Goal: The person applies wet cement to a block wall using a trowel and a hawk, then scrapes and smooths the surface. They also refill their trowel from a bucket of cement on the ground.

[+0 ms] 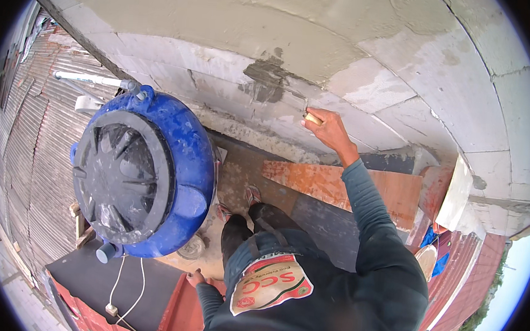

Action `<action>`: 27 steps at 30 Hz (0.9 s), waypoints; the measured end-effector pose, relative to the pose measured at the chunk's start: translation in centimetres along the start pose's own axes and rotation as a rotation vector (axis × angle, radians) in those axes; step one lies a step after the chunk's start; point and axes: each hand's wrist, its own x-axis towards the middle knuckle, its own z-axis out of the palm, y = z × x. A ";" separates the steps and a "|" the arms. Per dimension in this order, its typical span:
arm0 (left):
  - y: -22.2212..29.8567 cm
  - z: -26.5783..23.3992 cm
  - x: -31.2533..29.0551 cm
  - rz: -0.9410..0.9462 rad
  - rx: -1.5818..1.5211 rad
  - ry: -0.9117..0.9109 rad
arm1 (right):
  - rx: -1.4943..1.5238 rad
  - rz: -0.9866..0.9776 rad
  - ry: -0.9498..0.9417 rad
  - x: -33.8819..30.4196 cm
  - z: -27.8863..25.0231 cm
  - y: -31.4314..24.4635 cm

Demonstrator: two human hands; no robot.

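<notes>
My right hand (329,130) is raised close to the block wall (397,82), its fingers closed around a tool with a pale wooden handle (312,118). The working end of this tool is hardly visible against the wall, so its kind is unclear. Left of the hand, a dark wet patch (267,77) marks the wall, and smooth grey plaster (213,17) covers the area above. Low at my left side, my left hand (195,278) hangs beside a red metal sheet (183,309). Its fingers are slightly apart, and nothing shows in them.
A big blue tank (192,161) with a black lid (122,175) stands close on my left, a pipe (94,79) behind it. An orange-brown board (360,192) lies along the wall's foot. A white cord (139,288) trails over a dark sheet (88,276). Corrugated roofing (35,145) lies beyond.
</notes>
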 end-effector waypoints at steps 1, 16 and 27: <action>0.0 0.1 0.4 0.001 -0.028 0.000 | -0.035 0.004 -0.013 0.5 2.1 0.9; 0.9 0.7 1.7 0.077 0.001 0.073 | 0.104 0.156 -0.042 2.0 -5.4 -3.7; 2.2 0.7 0.7 0.097 -0.074 0.037 | -0.033 0.052 -0.085 4.4 5.3 -0.9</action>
